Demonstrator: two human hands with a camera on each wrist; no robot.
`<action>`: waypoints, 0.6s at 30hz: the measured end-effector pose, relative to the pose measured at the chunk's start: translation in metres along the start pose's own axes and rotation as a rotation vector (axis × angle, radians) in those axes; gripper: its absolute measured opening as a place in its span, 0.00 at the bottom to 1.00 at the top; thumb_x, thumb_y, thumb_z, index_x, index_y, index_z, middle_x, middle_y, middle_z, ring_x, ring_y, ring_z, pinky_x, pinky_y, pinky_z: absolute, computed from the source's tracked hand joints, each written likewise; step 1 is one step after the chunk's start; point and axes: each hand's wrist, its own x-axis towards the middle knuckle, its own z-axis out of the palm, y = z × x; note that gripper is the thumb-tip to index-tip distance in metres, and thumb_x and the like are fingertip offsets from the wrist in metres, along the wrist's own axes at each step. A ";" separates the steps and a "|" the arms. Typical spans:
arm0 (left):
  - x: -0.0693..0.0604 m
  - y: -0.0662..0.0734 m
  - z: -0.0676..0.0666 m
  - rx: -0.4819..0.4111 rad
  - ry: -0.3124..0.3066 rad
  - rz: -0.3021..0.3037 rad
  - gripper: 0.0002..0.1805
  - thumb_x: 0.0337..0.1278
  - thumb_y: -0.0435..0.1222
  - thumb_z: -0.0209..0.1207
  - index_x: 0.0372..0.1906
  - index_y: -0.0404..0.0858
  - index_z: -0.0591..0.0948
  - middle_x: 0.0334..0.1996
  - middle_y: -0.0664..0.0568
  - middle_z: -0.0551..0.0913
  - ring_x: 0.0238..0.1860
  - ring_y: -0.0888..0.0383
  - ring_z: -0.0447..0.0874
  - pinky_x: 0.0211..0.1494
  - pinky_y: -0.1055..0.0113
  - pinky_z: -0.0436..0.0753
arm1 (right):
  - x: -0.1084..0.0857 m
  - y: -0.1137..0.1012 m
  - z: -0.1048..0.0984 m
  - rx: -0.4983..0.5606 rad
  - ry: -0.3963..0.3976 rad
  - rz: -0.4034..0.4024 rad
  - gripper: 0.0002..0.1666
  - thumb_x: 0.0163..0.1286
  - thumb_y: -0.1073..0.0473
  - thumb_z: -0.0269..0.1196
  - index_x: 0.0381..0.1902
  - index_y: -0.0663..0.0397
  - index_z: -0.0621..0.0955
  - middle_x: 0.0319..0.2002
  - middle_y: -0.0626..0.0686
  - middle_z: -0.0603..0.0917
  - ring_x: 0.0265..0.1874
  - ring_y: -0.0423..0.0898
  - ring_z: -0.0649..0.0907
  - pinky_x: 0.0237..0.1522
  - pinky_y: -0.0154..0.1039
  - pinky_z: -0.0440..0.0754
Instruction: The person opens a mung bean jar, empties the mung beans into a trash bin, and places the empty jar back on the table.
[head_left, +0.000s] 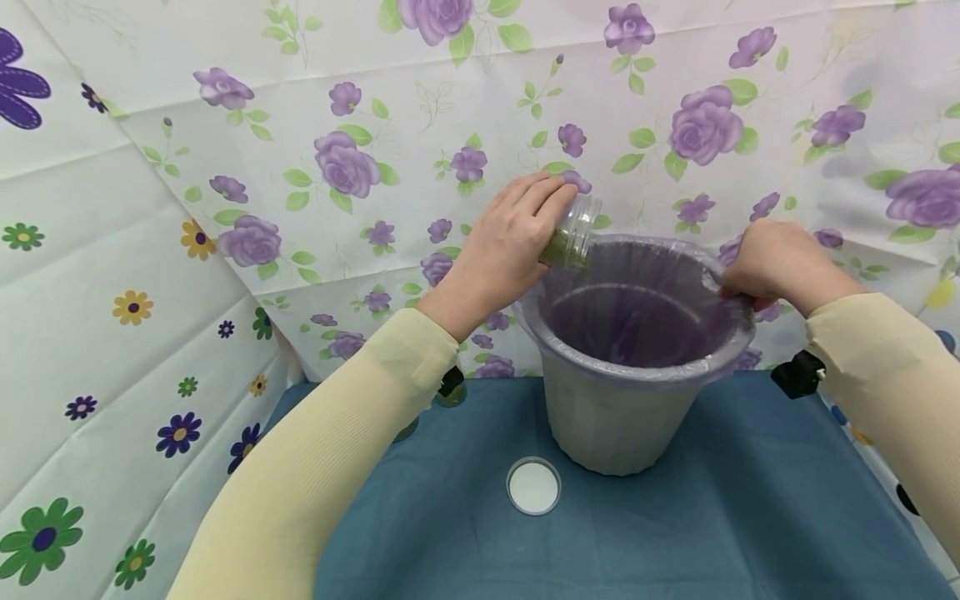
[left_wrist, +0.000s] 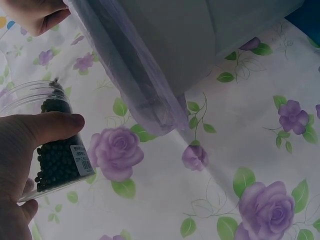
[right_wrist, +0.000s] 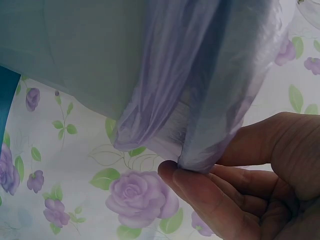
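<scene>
In the head view my left hand [head_left: 510,233] grips a clear plastic jar [head_left: 576,235], tipped sideways at the upper left rim of a pale trash can [head_left: 611,417]. The left wrist view shows small dark-green beans [left_wrist: 57,162] inside, some close to the jar's mouth, and a barcode label on its side. A thin purple trash bag [head_left: 622,329] lines the can and folds over its rim. At the right side of the rim, my right hand [head_left: 776,258] holds the bag-covered edge between thumb and fingers, as the right wrist view shows closely.
On the blue tablecloth [head_left: 457,542] in front of the can lies a round white lid-like disc [head_left: 534,487] with a clear edge. A greenish round thing [head_left: 452,393] is partly hidden behind the left wrist. Flowered sheeting [head_left: 405,108] hangs behind.
</scene>
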 end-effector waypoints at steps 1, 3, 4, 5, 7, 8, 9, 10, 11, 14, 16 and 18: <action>0.000 0.000 0.000 0.001 -0.002 0.000 0.44 0.36 0.36 0.72 0.65 0.38 0.67 0.65 0.48 0.69 0.69 0.51 0.62 0.75 0.66 0.56 | 0.000 0.000 0.000 -0.002 0.001 -0.001 0.16 0.51 0.53 0.65 0.13 0.59 0.79 0.09 0.52 0.78 0.10 0.46 0.79 0.23 0.41 0.76; 0.000 0.000 0.000 0.004 -0.003 0.001 0.45 0.35 0.36 0.73 0.66 0.38 0.66 0.65 0.47 0.69 0.68 0.51 0.62 0.75 0.66 0.57 | 0.000 0.000 0.000 -0.005 0.002 -0.002 0.16 0.51 0.53 0.65 0.13 0.59 0.79 0.08 0.52 0.78 0.10 0.46 0.79 0.23 0.41 0.76; 0.000 0.000 0.000 0.006 -0.003 0.002 0.45 0.36 0.36 0.73 0.66 0.38 0.66 0.65 0.47 0.69 0.68 0.51 0.62 0.75 0.66 0.57 | 0.000 0.000 0.000 -0.004 0.003 -0.002 0.16 0.51 0.53 0.65 0.13 0.59 0.79 0.08 0.52 0.78 0.10 0.46 0.79 0.23 0.41 0.76; 0.000 0.000 0.000 0.007 -0.002 0.002 0.45 0.36 0.36 0.73 0.66 0.38 0.66 0.65 0.47 0.69 0.68 0.51 0.62 0.75 0.66 0.57 | 0.000 0.000 0.000 -0.003 0.003 -0.003 0.16 0.51 0.53 0.65 0.13 0.59 0.79 0.08 0.52 0.78 0.10 0.46 0.79 0.22 0.40 0.76; 0.000 -0.001 0.001 0.009 0.002 0.004 0.44 0.36 0.36 0.72 0.65 0.38 0.67 0.65 0.47 0.69 0.68 0.51 0.63 0.75 0.65 0.57 | 0.000 0.000 0.000 0.001 0.005 -0.005 0.16 0.51 0.53 0.65 0.13 0.59 0.79 0.08 0.52 0.78 0.10 0.46 0.79 0.22 0.40 0.76; 0.000 -0.001 0.001 0.009 0.005 0.005 0.43 0.37 0.36 0.72 0.65 0.38 0.67 0.65 0.47 0.69 0.68 0.51 0.63 0.75 0.65 0.57 | 0.000 0.000 0.000 0.004 0.005 -0.005 0.16 0.51 0.54 0.65 0.13 0.59 0.79 0.08 0.52 0.78 0.10 0.46 0.79 0.22 0.40 0.76; 0.000 -0.001 0.001 0.009 0.006 0.005 0.43 0.37 0.36 0.71 0.65 0.38 0.67 0.65 0.47 0.70 0.68 0.51 0.63 0.75 0.65 0.57 | 0.000 0.000 0.000 0.006 0.005 -0.006 0.16 0.51 0.54 0.65 0.14 0.59 0.79 0.09 0.52 0.78 0.10 0.46 0.79 0.22 0.40 0.76; 0.000 0.000 0.001 0.010 0.006 0.004 0.43 0.37 0.36 0.71 0.65 0.38 0.67 0.64 0.47 0.70 0.68 0.51 0.63 0.75 0.65 0.57 | 0.000 0.000 0.000 0.007 0.005 -0.006 0.16 0.52 0.54 0.65 0.14 0.59 0.79 0.09 0.52 0.78 0.10 0.46 0.79 0.22 0.40 0.76; 0.000 0.000 0.001 0.011 0.006 0.004 0.43 0.37 0.36 0.71 0.65 0.38 0.67 0.64 0.47 0.70 0.68 0.51 0.63 0.75 0.65 0.57 | 0.000 0.000 0.000 0.008 0.006 -0.006 0.16 0.51 0.54 0.65 0.14 0.59 0.79 0.09 0.52 0.78 0.10 0.46 0.79 0.22 0.40 0.76; 0.000 0.000 0.001 0.010 0.005 0.004 0.43 0.37 0.36 0.72 0.65 0.38 0.67 0.65 0.47 0.70 0.68 0.51 0.63 0.75 0.66 0.57 | 0.000 0.000 0.000 0.014 0.003 -0.003 0.15 0.52 0.54 0.65 0.14 0.59 0.79 0.09 0.52 0.79 0.11 0.46 0.80 0.22 0.40 0.76; 0.001 0.000 0.001 0.009 0.007 0.006 0.43 0.37 0.35 0.72 0.65 0.38 0.67 0.65 0.48 0.70 0.68 0.51 0.63 0.75 0.66 0.57 | 0.000 0.000 0.000 0.016 0.001 -0.002 0.15 0.52 0.54 0.65 0.14 0.59 0.79 0.09 0.52 0.79 0.11 0.46 0.80 0.22 0.40 0.76; 0.001 0.000 0.001 0.007 0.010 0.009 0.43 0.37 0.35 0.71 0.65 0.38 0.68 0.64 0.48 0.70 0.68 0.51 0.63 0.75 0.66 0.57 | 0.000 0.000 0.000 0.019 -0.002 -0.001 0.16 0.52 0.54 0.65 0.14 0.59 0.79 0.10 0.53 0.79 0.11 0.46 0.80 0.21 0.40 0.76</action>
